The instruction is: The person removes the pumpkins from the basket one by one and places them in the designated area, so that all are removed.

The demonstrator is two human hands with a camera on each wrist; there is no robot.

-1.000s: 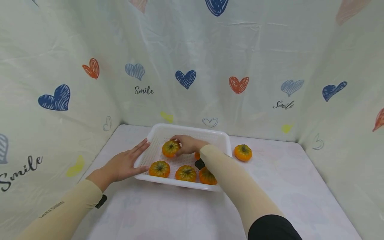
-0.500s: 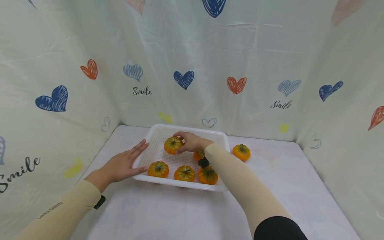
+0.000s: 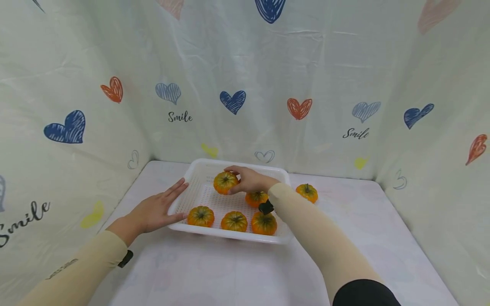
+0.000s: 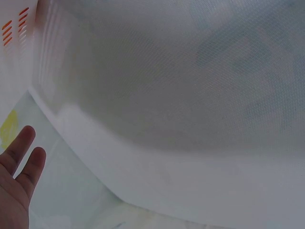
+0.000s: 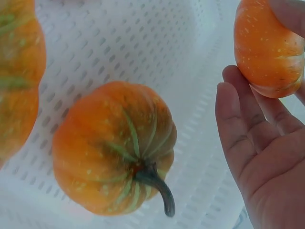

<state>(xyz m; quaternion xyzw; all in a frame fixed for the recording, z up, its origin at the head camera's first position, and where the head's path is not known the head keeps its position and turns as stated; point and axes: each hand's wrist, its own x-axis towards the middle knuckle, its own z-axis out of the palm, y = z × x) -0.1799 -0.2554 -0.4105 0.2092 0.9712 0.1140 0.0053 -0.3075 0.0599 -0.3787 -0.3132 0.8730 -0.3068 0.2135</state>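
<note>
In the head view a white perforated plastic basket [image 3: 245, 239] holds several small orange pumpkins. My right hand [image 3: 252, 180] grips one pumpkin [image 3: 225, 182] between thumb and fingers, over the basket's back half. In the right wrist view, this gripped pumpkin [image 5: 269, 52] shows at the upper right, with the fingers curved beside it. Just below the wrist sits another pumpkin [image 3: 255, 198] with a dark curved stem. Three more, a left pumpkin [image 3: 200, 216], a middle pumpkin [image 3: 234, 221] and a right pumpkin [image 3: 264, 223], line the front wall. My left hand [image 3: 157, 211], fingers extended, touches the basket's left rim.
One loose pumpkin [image 3: 307, 193] lies on the white-covered table [image 3: 199, 272], right of the basket and close to my right sleeve [image 3: 314, 225]. A curtain [image 3: 264, 63] printed with hearts surrounds the table at the back and sides.
My right hand has moved slightly right and back with the gripped pumpkin, uncovering more of the pumpkin below the wrist. My left hand stays at the rim.
</note>
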